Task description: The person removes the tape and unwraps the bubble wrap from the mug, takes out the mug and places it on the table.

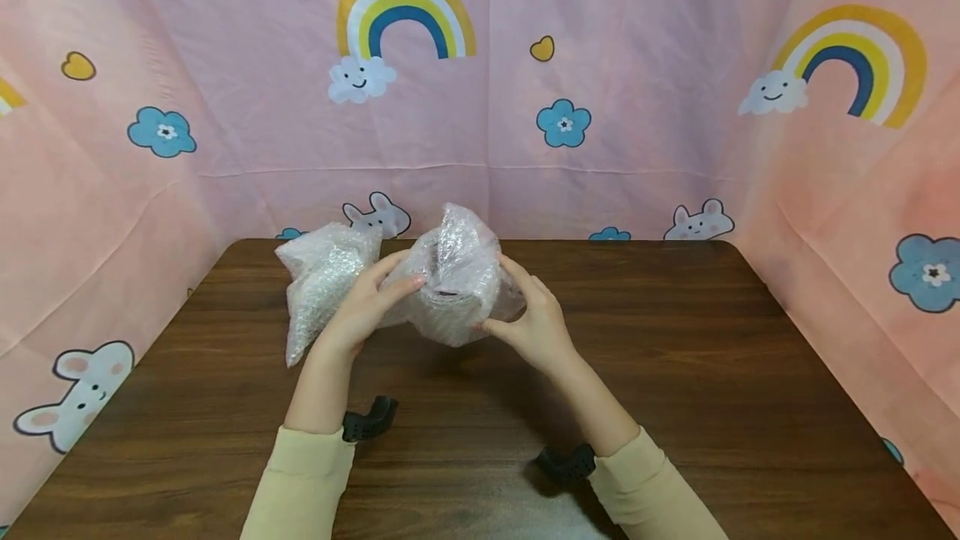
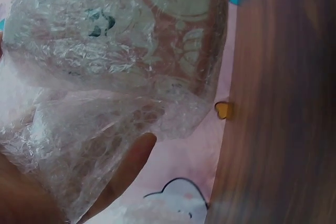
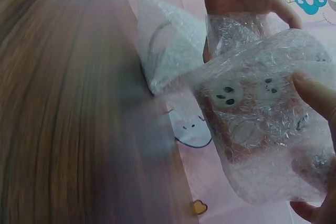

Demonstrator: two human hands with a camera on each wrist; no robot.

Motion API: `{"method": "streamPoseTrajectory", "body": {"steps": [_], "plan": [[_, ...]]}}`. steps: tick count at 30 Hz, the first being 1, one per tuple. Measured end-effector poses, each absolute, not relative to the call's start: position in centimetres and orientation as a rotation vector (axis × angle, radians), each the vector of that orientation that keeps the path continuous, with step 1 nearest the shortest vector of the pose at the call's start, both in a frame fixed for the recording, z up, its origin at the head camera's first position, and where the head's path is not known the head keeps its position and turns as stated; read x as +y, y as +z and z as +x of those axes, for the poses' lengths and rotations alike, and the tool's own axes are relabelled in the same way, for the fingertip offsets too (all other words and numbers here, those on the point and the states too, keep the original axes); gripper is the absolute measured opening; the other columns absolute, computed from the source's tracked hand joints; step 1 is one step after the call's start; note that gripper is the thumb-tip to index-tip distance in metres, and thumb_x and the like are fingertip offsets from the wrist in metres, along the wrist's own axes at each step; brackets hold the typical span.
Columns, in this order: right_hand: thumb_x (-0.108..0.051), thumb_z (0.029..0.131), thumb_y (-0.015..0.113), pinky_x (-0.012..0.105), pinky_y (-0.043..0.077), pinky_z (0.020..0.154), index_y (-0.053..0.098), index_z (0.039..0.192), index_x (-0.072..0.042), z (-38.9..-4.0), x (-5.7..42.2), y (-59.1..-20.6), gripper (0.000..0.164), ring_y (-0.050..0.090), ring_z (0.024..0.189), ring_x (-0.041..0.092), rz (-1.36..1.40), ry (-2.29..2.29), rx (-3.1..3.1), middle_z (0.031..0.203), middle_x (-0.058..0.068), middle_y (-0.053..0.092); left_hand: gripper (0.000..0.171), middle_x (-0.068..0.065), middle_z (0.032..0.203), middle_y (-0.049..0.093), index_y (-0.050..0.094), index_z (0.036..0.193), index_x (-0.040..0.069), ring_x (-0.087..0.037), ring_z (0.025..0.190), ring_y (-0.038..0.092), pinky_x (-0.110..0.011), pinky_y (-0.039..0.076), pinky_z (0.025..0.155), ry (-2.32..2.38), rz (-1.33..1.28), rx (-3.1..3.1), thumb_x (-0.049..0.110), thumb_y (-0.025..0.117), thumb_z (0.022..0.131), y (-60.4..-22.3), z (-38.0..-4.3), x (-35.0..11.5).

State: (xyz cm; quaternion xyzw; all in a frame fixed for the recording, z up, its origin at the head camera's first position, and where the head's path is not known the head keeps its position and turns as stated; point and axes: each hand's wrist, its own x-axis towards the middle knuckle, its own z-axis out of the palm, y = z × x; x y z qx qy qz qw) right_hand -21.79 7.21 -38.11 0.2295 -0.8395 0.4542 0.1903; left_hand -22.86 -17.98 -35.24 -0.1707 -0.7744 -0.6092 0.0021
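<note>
Between my two hands, above the table, is a bubble-wrapped item (image 1: pixel 453 319) with rounded sides. Through the wrap in the right wrist view, panda-like faces on a brownish ground show on the wrapped item (image 3: pixel 252 114). A loose flap of bubble wrap (image 1: pixel 465 240) stands up at its top. My left hand (image 1: pixel 365 300) grips the wrap on the left side, thumb toward the top. On the right side my right hand (image 1: pixel 536 323) holds the item between thumb and fingers. The item's exact kind is hidden by the wrap.
A second bubble-wrapped bundle (image 1: pixel 326 273) lies on the dark wooden table (image 1: pixel 675 390), just left of and behind my left hand. Pink cloth (image 1: pixel 630 107) printed with rainbows and flowers hangs behind the table and along its sides. Black wrist mounts (image 1: pixel 371 419) sit at both cuffs.
</note>
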Motion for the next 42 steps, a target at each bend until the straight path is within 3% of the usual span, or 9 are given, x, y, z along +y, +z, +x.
{"method": "streamPoseTrajectory", "body": {"steps": [11, 31, 42], "plan": [[-0.017, 0.064, 0.091, 0.052, 0.045, 0.088, 0.044, 0.144, -0.019, -22.5, 9.6, -38.6, 0.092, 0.053, 0.11, 0.03, 0.609, 1.263, -2.392, 0.128, 0.012, 0.057, 0.048, -0.006, 0.138, 0.05, 0.051, 0.139, 0.015, -0.026, 0.123, 0.046, -0.052, 0.038, 0.097, -1.942, -0.538, -2.424, 0.029, 0.061, 0.094, -36.1, -23.8, -15.4], [-0.014, 0.067, 0.089, 0.054, 0.042, 0.092, 0.044, 0.144, -0.016, -23.1, 13.7, -39.1, 0.089, 0.049, 0.119, 0.033, 0.606, 1.275, -2.41, 0.134, 0.012, 0.054, 0.049, -0.007, 0.136, 0.051, 0.052, 0.137, 0.012, -0.026, 0.123, 0.047, -0.05, 0.039, 0.098, -1.964, -0.563, -2.449, 0.029, 0.062, 0.092, -37.0, -25.7, -11.4], [-0.012, 0.069, 0.088, 0.048, 0.049, 0.077, 0.042, 0.145, -0.015, -23.2, 15.7, -40.1, 0.089, 0.055, 0.106, 0.03, 0.624, 1.224, -2.436, 0.13, 0.016, 0.055, 0.053, -0.01, 0.145, 0.042, 0.046, 0.142, 0.011, -0.029, 0.132, 0.037, -0.054, 0.033, 0.103, -1.984, -0.592, -2.539, 0.029, 0.06, 0.094, -37.8, -26.5, -9.8]]}}
